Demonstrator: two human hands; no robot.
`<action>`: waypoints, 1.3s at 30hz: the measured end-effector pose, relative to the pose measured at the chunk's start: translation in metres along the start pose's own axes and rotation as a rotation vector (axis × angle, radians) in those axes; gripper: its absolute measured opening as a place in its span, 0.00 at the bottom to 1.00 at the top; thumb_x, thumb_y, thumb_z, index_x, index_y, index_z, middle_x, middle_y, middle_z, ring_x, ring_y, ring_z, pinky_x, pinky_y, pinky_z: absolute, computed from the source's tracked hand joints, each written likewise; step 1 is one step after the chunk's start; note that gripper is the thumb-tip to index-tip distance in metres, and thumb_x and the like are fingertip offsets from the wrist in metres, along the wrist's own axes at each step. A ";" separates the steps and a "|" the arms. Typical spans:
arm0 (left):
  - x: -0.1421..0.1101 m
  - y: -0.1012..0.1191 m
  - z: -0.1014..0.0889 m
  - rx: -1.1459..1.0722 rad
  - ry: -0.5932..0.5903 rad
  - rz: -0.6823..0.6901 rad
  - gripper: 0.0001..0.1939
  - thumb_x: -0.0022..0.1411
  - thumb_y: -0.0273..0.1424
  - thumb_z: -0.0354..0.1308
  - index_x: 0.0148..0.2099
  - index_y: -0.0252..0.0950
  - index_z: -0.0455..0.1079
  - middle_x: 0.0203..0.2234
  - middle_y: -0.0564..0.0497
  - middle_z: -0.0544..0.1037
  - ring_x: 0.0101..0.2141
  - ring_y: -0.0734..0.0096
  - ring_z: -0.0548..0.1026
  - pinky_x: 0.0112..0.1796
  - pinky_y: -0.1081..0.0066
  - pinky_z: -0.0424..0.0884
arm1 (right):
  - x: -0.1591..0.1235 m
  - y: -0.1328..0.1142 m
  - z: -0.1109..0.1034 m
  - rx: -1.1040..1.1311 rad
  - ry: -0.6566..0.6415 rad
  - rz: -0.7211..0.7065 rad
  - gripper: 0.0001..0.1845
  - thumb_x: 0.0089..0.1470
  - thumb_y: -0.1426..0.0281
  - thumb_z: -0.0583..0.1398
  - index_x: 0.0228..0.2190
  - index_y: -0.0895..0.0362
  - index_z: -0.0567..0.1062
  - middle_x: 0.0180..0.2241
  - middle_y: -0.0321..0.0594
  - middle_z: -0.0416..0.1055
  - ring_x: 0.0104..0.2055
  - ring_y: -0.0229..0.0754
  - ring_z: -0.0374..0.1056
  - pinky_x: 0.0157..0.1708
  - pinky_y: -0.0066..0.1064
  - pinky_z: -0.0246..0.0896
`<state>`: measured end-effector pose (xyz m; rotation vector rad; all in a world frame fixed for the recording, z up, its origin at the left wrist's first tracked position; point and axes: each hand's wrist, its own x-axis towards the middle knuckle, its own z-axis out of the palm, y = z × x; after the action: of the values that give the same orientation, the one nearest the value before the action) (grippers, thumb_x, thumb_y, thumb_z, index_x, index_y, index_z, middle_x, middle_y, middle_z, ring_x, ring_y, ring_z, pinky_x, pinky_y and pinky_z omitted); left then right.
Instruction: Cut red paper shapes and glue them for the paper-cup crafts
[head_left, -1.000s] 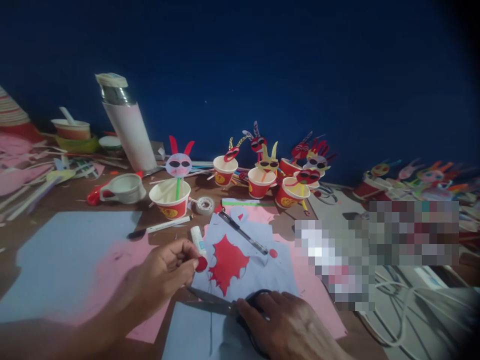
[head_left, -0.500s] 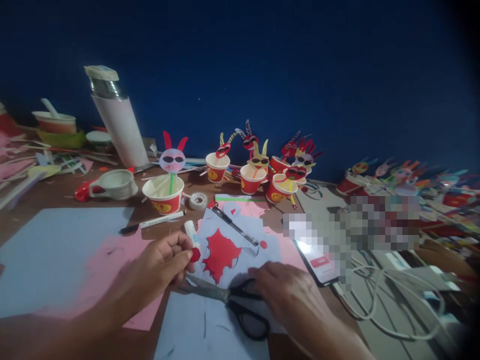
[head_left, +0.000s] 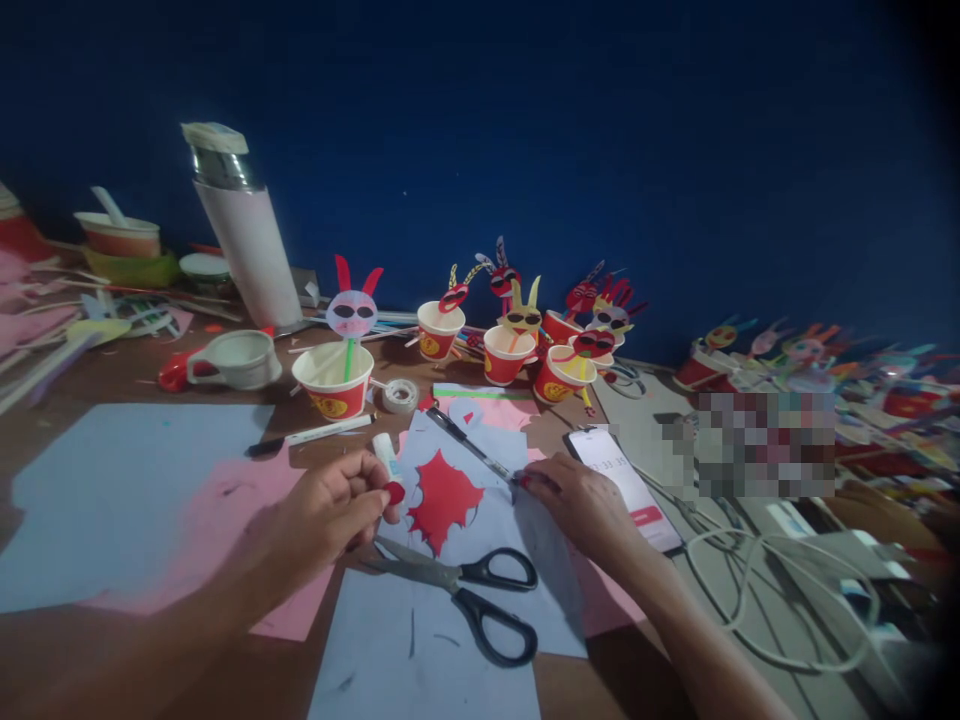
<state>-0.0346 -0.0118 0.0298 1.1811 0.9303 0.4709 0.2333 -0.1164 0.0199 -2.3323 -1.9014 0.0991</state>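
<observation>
My left hand (head_left: 334,505) is closed, pinching a small red paper circle (head_left: 395,492) between thumb and fingertips. Just behind it lies a white glue stick (head_left: 385,455). My right hand (head_left: 581,505) reaches down to the white paper, its fingertips drawn together on a second small red paper circle (head_left: 525,481), mostly covered by the fingers. A black pen (head_left: 472,446) ends right beside those fingertips. Between the hands lies a jagged red paper scrap (head_left: 444,503). Nearer to me, black-handled scissors (head_left: 457,580) rest on the white sheets with their blades slightly apart, touched by neither hand.
Red-and-white paper cups (head_left: 332,380) with paper rabbit faces stand at the back. A white flask (head_left: 251,250), a tape roll (head_left: 400,395) and a marker (head_left: 311,435) lie around the papers. At right are a phone (head_left: 626,480) and a white cable (head_left: 780,655).
My right hand has let go of the scissors and moved up and away to the second red circle. The left hand keeps its circle. The view has shifted slightly.
</observation>
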 end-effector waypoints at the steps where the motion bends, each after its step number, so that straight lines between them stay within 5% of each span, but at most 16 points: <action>1: 0.000 0.000 0.000 -0.002 -0.003 -0.004 0.08 0.52 0.31 0.57 0.31 0.37 0.59 0.21 0.55 0.73 0.21 0.75 0.69 0.19 0.79 0.56 | 0.001 -0.001 0.001 0.004 -0.008 -0.006 0.11 0.57 0.68 0.53 0.36 0.51 0.75 0.34 0.38 0.73 0.35 0.41 0.70 0.30 0.28 0.56; 12: 0.003 -0.005 -0.003 0.005 -0.039 0.029 0.09 0.54 0.33 0.56 0.31 0.36 0.58 0.23 0.52 0.75 0.16 0.81 0.61 0.18 0.79 0.54 | 0.006 0.004 0.006 0.102 -0.017 0.057 0.02 0.52 0.71 0.56 0.30 0.55 0.70 0.28 0.37 0.72 0.30 0.41 0.69 0.26 0.28 0.54; 17: 0.000 0.001 -0.004 0.003 -0.085 -0.003 0.06 0.57 0.31 0.53 0.33 0.36 0.59 0.24 0.53 0.74 0.17 0.80 0.62 0.18 0.78 0.54 | -0.002 -0.003 -0.002 0.196 0.023 0.043 0.05 0.55 0.69 0.54 0.35 0.54 0.69 0.28 0.36 0.73 0.29 0.41 0.69 0.28 0.29 0.59; 22: 0.003 -0.004 -0.004 0.002 -0.064 -0.018 0.06 0.57 0.32 0.53 0.33 0.36 0.60 0.22 0.54 0.73 0.18 0.79 0.64 0.20 0.77 0.58 | -0.012 -0.016 -0.004 0.282 0.166 -0.201 0.06 0.57 0.73 0.53 0.31 0.55 0.71 0.32 0.39 0.70 0.36 0.40 0.67 0.37 0.30 0.61; 26: 0.006 -0.010 -0.004 0.114 -0.004 0.025 0.07 0.56 0.33 0.55 0.32 0.36 0.62 0.20 0.54 0.71 0.27 0.69 0.73 0.22 0.77 0.61 | -0.015 -0.021 0.008 0.222 0.269 -0.396 0.09 0.56 0.76 0.54 0.30 0.57 0.73 0.30 0.42 0.71 0.34 0.42 0.66 0.34 0.32 0.60; 34: 0.004 -0.011 -0.001 0.301 0.080 0.117 0.06 0.55 0.34 0.55 0.32 0.37 0.67 0.15 0.56 0.68 0.35 0.60 0.76 0.26 0.74 0.66 | -0.022 -0.010 0.014 0.213 0.181 -0.549 0.09 0.57 0.74 0.56 0.32 0.55 0.76 0.30 0.40 0.74 0.32 0.41 0.68 0.35 0.35 0.58; 39: 0.004 -0.024 -0.001 0.556 0.112 0.261 0.05 0.58 0.34 0.55 0.35 0.38 0.68 0.30 0.51 0.77 0.32 0.66 0.76 0.28 0.73 0.69 | -0.021 0.003 0.008 0.443 0.316 -0.429 0.08 0.55 0.77 0.57 0.35 0.57 0.75 0.31 0.42 0.74 0.34 0.41 0.69 0.35 0.34 0.61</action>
<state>-0.0364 -0.0163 0.0058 1.8105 1.0436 0.5056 0.2304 -0.1375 0.0113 -1.5282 -1.9272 0.0895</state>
